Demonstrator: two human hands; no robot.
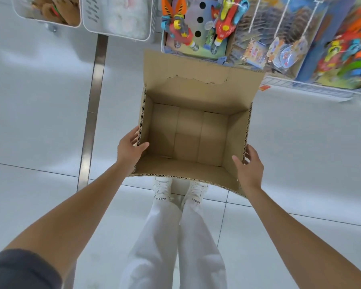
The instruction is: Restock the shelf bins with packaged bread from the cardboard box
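Observation:
An open cardboard box (196, 94) is between my hands, above my white shoes. Its inside is bare brown board with no packages in it. My left hand (129, 149) grips the left wall, thumb over the rim and fingers outside. My right hand (248, 167) grips the right wall the same way. At the top left hang two white shelf bins. The left bin (50, 22) holds packaged bread (58, 11), brown with a red and green label. The right bin (117, 35) holds pale packages that are too blurred to identify.
A metal shelf upright (94, 105) runs down left of the box. Packaged toys (198, 28) hang behind the box and on a white wire shelf (313, 88) at the right. A white tiled floor (40, 195) lies below.

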